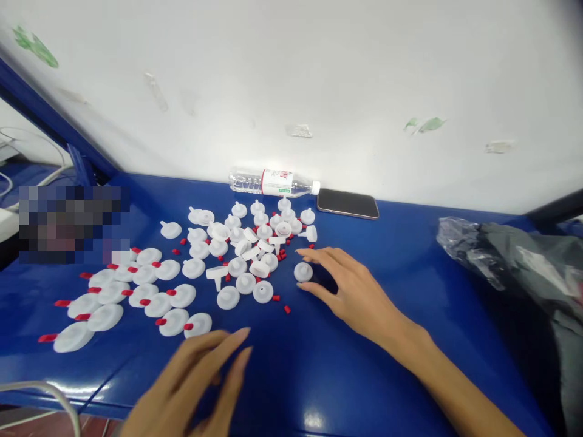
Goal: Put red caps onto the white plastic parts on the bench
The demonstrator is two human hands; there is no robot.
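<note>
My right hand (pixel 353 291) is over the blue table, thumb and fingers spread on either side of a single white plastic disc with a short spout (pixel 303 272). The thumb tip is at the disc's near edge; a gap shows between the disc and the forefinger. Low in the view, my left hand (pixel 195 382) hovers with thumb and forefinger slightly apart and nothing visible between them. Loose white discs (pixel 246 283) lie in a heap beyond the hands, some tipped on their sides. Small red caps (pixel 287 309) are scattered among them.
Left of the heap lie several white discs with red caps on their spouts (pixel 105 317). A clear plastic bottle (pixel 277 182) lies along the wall beside a dark phone (pixel 347 203). Grey fabric and clear plastic wrap (pixel 473 249) sit at right. A white cable (pixel 50 388) crosses the front left.
</note>
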